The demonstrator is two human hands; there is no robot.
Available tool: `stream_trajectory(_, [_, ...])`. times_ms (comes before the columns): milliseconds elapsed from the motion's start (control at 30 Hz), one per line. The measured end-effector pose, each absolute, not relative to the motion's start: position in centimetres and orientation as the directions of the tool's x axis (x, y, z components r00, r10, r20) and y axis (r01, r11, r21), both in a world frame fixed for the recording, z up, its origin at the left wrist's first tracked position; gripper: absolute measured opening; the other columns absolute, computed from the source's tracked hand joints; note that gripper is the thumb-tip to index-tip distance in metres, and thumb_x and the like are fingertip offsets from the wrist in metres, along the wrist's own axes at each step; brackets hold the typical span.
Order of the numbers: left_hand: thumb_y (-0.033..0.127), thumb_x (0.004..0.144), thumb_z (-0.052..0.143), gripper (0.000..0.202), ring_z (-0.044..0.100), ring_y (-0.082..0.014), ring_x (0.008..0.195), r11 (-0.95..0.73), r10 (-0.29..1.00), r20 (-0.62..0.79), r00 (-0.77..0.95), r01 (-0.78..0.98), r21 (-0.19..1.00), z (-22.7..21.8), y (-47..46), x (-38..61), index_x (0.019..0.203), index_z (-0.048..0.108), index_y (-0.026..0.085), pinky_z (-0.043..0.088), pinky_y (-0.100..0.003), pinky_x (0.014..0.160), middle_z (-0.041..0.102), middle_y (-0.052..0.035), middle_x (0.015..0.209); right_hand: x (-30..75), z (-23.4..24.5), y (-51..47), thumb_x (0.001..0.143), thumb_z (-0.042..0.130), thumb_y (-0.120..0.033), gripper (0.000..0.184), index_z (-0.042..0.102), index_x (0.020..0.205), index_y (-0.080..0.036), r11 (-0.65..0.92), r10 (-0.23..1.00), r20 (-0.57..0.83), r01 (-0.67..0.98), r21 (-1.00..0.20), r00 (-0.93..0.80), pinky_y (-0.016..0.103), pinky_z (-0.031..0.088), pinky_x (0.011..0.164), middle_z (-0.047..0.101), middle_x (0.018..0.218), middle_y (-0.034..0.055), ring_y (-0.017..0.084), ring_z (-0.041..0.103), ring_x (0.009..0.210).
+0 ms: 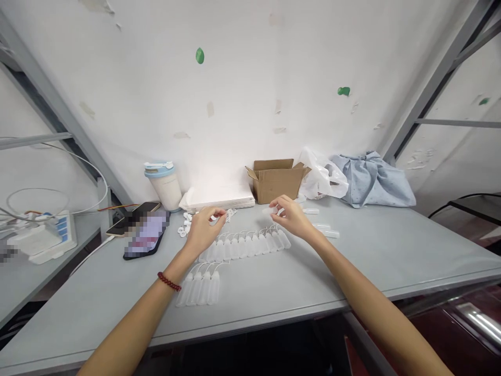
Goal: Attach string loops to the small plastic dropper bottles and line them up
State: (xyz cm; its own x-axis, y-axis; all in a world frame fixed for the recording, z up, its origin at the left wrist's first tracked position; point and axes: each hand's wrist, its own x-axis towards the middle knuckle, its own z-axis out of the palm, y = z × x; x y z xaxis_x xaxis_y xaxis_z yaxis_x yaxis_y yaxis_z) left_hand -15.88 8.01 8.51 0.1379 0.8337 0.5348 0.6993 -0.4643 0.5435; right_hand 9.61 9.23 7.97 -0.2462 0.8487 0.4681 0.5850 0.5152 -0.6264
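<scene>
My left hand [207, 225] has thumb and fingers curled together beside a small pile of white strings [231, 213]; whatever the fingertips pinch, if anything, is too small to make out. Between the fingertips of my right hand [291, 215] is a translucent white tube [268, 210], seen only in part. Below both hands runs a row of translucent tubes with white string loops [250, 245]. A shorter row of looped tubes [199, 288] lies nearer the front edge. Loose tubes without visible loops [329, 233] rest right of my right hand. Small white caps [182, 231] lie left of my left hand.
An open cardboard box [276, 185], a white plastic bag [323, 175] and a blue cloth bundle [373, 180] stand along the wall. Left of them are a white stack [219, 197], a lidded cup [164, 187] and two phones [151, 235]. The grey table [270, 292] has a front edge near me.
</scene>
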Motion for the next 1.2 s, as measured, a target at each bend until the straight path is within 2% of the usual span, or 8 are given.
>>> stream_trajectory(133, [0.026,0.078,0.051,0.015,0.058,-0.0177,0.079,-0.498,0.833,0.512,0.209,0.685,0.531,8.4,7.7,-15.5,0.075,0.063,0.019,0.044,-0.028,0.069,0.068,-0.0021,0.08,7.5,7.6,8.1,0.072,0.058,-0.024,0.013,0.053,0.082,-0.019,0.46,0.885,0.394,0.329,-0.825,-0.247,0.026,0.048,0.063,0.053,0.091,0.0042,0.015,0.055,0.082])
stream_trajectory(200, [0.023,0.078,0.051,0.014,0.057,-0.0176,0.079,-0.518,0.828,0.503,0.245,0.677,0.522,8.4,7.5,-15.2,0.073,0.063,0.019,0.043,-0.027,0.069,0.068,-0.0019,0.079,6.8,7.6,7.5,0.072,0.061,-0.028,0.017,0.051,0.083,-0.019,0.397,0.903,0.337,0.216,-0.892,-0.268,0.025,0.047,0.061,0.055,0.088,0.003,0.014,0.056,0.077])
stream_trajectory(300, [0.021,0.078,0.051,0.013,0.056,-0.0176,0.08,-0.529,0.829,0.488,0.274,0.668,0.524,8.5,7.1,-14.9,0.073,0.063,0.019,0.044,-0.027,0.069,0.066,-0.0017,0.077,6.3,7.9,6.9,0.071,0.065,-0.031,0.024,0.05,0.085,-0.019,0.309,0.914,0.256,0.129,-0.942,-0.315,0.025,0.044,0.057,0.057,0.078,0.0008,0.012,0.057,0.067])
stream_trajectory(467, [0.02,0.078,0.051,0.012,0.055,-0.017,0.079,-0.538,0.826,0.487,0.282,0.652,0.535,8.7,6.7,-14.5,0.072,0.062,0.019,0.044,-0.028,0.073,0.065,-0.0013,0.075,6.1,8.3,6.5,0.068,0.069,-0.033,0.028,0.05,0.083,-0.018,0.261,0.917,0.215,0.099,-0.96,-0.336,0.026,0.044,0.058,0.059,0.073,0.0004,0.013,0.057,0.064])
stream_trajectory(700, [0.025,0.078,0.051,0.014,0.055,-0.0181,0.079,-0.498,0.856,0.447,0.26,0.646,0.578,8.8,6.4,-14.4,0.075,0.063,0.019,0.043,-0.026,0.061,0.066,-0.0025,0.081,5.8,8.0,6.5,0.068,0.07,-0.032,0.028,0.051,0.081,-0.017,0.248,0.918,0.207,0.083,-0.965,-0.338,0.025,0.043,0.057,0.06,0.073,0.0007,0.013,0.059,0.066])
stream_trajectory(867, [0.027,0.078,0.051,0.014,0.056,-0.0164,0.073,-0.471,0.878,0.398,0.266,0.627,0.62,9.2,6.4,-14.4,0.076,0.063,0.019,0.043,-0.027,0.065,0.067,-0.0014,0.08,5.7,7.9,6.3,0.068,0.07,-0.035,0.028,0.052,0.081,-0.017,0.244,0.917,0.201,0.087,-0.966,-0.343,0.025,0.042,0.056,0.061,0.07,0.0005,0.013,0.059,0.064])
stream_trajectory(1067, [0.034,0.078,0.052,0.019,0.056,-0.0152,0.069,-0.444,0.894,0.329,0.306,0.497,0.745,9.5,6.4,-14.5,0.077,0.063,0.018,0.043,-0.027,0.063,0.065,-0.0016,0.077,5.7,7.9,6.3,0.067,0.071,-0.036,0.03,0.052,0.081,-0.017,0.248,0.925,0.211,0.083,-0.965,-0.315,0.027,0.043,0.058,0.061,0.069,0.0007,0.015,0.06,0.065])
stream_trajectory(1200, [0.039,0.077,0.057,0.023,0.053,-0.0132,0.063,-0.355,0.923,0.245,0.297,0.405,0.843,9.4,6.5,-14.6,0.078,0.063,0.017,0.04,-0.024,0.057,0.063,-0.0016,0.076,5.6,7.9,6.2,0.066,0.072,-0.038,0.033,0.052,0.081,-0.017,0.247,0.924,0.211,0.077,-0.966,-0.318,0.026,0.043,0.058,0.06,0.071,0.0007,0.014,0.059,0.066])
